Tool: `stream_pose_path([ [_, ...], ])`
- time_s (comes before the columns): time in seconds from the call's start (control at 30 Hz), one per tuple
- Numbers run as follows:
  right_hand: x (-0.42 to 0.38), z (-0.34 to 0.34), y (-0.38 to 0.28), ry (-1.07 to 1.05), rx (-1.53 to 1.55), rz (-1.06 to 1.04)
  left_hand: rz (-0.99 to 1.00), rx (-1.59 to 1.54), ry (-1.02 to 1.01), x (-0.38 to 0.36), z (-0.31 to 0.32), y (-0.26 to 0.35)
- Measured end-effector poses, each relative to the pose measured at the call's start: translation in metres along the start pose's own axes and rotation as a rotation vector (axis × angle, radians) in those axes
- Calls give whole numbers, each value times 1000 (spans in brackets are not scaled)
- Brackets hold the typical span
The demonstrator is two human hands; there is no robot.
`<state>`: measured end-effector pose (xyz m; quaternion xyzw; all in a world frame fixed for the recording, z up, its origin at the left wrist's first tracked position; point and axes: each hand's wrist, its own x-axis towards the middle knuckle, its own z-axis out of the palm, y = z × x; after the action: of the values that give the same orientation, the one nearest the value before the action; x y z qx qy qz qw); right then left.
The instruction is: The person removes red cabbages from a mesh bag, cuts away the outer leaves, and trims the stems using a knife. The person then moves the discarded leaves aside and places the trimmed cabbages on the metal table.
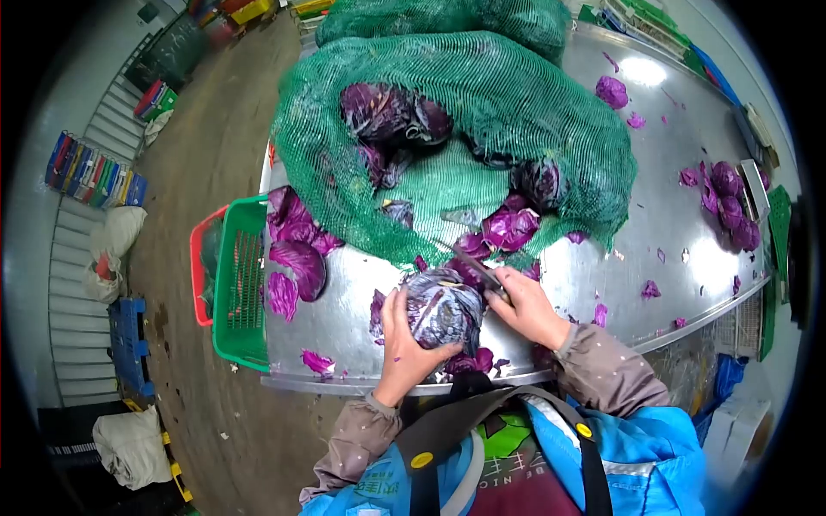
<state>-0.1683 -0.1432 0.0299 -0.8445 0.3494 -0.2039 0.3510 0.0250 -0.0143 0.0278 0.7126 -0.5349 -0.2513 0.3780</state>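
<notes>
A red cabbage (446,311) with pale, veined outer leaves rests at the front of the metal table (361,301). My left hand (408,348) is curved around its left and lower side, fingers and thumb against the leaves. On its upper right, my right hand (527,308) is closed around the handle of a knife (475,268), whose blade points up and left. Loose purple leaves (509,225) lie just beyond the cabbage. Behind them a green mesh sack (447,77) lies open, with more red cabbages (375,112) inside.
Peeled leaves (298,267) lie at the table's left. A green basket (241,284) and a red one (198,267) stand against that edge. Several small trimmed cabbages (730,211) sit far right. Another full mesh sack (516,21) lies at the back.
</notes>
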Motion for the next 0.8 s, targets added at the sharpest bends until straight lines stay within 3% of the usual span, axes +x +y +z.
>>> stream_pose_path([
  [0.13, -29, -7, -24, -200, -275, -190, -142, -120, -19, -1, -3, -1],
  [0.43, -22, -1, -11, -130, -731, -195, -10, 14, 70, 12, 26, 14],
  [0.67, -5, 17, 40, -99, -673, -50, -8, 77, 51, 41, 49, 17],
  [0.73, 0, 33, 60, -40, -716, -79, 111, 284, 49, 29, 58, 29],
  [0.77, 6, 32, 61, -216, -717, 128, 138, 308, 23, 22, 58, 30],
  [0.8, 3, 33, 68, -165, -719, 75, 132, 311, 11, 19, 55, 23],
])
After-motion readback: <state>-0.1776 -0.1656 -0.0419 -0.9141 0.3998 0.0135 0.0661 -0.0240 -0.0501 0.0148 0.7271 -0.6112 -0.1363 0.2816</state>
